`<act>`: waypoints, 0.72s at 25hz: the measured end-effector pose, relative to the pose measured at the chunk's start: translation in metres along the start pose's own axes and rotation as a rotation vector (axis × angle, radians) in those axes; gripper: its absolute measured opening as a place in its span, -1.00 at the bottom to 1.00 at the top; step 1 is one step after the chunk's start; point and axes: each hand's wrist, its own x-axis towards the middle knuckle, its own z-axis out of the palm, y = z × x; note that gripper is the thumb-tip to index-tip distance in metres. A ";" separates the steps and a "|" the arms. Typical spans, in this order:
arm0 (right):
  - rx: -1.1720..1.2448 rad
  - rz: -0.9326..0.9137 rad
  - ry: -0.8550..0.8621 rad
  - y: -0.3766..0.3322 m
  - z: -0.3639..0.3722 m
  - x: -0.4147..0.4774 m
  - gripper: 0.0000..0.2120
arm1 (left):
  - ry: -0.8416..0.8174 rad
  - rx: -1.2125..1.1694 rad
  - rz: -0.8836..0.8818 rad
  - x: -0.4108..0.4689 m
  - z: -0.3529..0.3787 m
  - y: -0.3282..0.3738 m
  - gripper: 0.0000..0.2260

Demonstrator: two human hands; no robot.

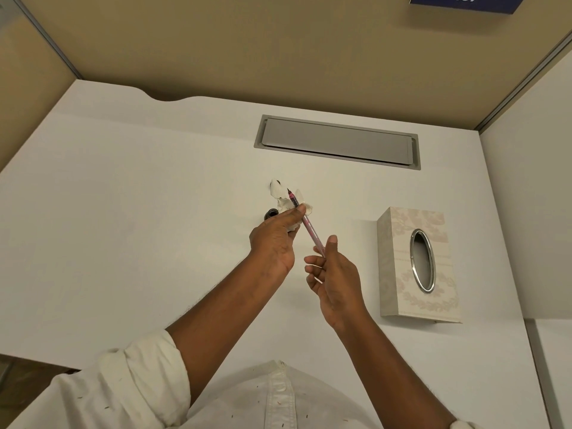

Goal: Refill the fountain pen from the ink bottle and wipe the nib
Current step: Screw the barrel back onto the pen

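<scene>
A slim pink fountain pen [305,222] slants up and to the left above the white desk, dark nib at its far end. My right hand [332,278] grips its rear end between thumb and fingers. My left hand [275,239] holds a crumpled white tissue [283,198] against the front part of the pen, just behind the nib. A small dark ink bottle [54,213] stands on the desk right behind my left hand, mostly hidden by it.
A patterned tissue box [399,243] with an oval metal-rimmed slot lies on the desk to the right of my hands. A grey cable flap [337,140] is set into the desk further back. Beige partition walls enclose the desk.
</scene>
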 end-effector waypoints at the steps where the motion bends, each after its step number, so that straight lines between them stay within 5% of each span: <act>1: 0.041 -0.012 -0.002 -0.001 -0.001 0.000 -0.75 | 0.002 -0.004 0.001 0.000 0.000 0.000 -0.68; 6: 0.108 -0.089 -0.012 0.001 -0.009 0.003 -0.87 | -0.013 -0.006 -0.015 -0.001 0.002 0.001 -0.76; 12: -0.002 0.044 0.017 0.003 -0.007 0.004 -0.51 | -0.047 0.009 -0.022 -0.009 0.003 -0.001 -0.87; 18: 0.006 -0.161 -0.001 0.004 -0.011 0.006 -0.80 | -0.038 0.004 -0.021 -0.008 0.002 0.000 -0.85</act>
